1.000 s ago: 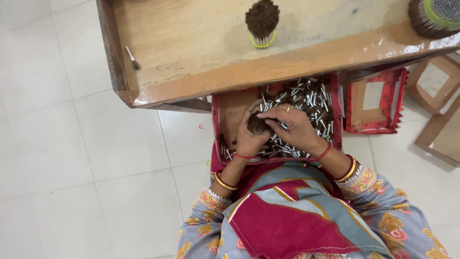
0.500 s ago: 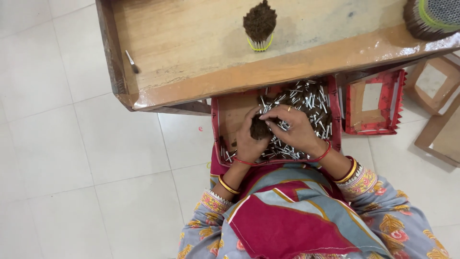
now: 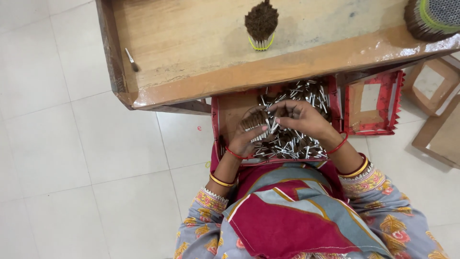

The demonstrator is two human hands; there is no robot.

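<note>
Nearest the body, across the lap, lies a red and grey patterned cloth [image 3: 292, 211], with the floral sleeves coming forward on either side of it. Just ahead of the cloth sits a shallow red-rimmed cardboard tray [image 3: 230, 112] heaped with short silvery-white sticks with dark ends [image 3: 306, 96], kept low on the lap so both hands can dip into it without reaching.

Over that heap the left hand [image 3: 249, 136] is curled round a small bundle of brown-tipped sticks [image 3: 254, 121], its fingers closed about the bundle so the tips stay level and pointing up. Right beside it, touching the same bundle from the other side, the right hand [image 3: 299, 117] has its fingers bent and pressed in against the sticks, thumb and forefinger pinching at them, seemingly to square them up; loose sticks lie beneath both palms.

To the right of the right hand, on the white tiled floor [image 3: 72, 144], stands an empty red cardboard tray [image 3: 373, 103] and, further out, plain brown cardboard boxes [image 3: 431, 88].

Beyond the hands stretches the wooden table [image 3: 201, 43]. On it a finished round bundle bound with a yellow band [image 3: 261, 21] stands upright, well apart from the hands, and a larger green-banded bundle [image 3: 431, 17] sits at the far right corner. A single stray stick [image 3: 132, 60] lies far to the left.
</note>
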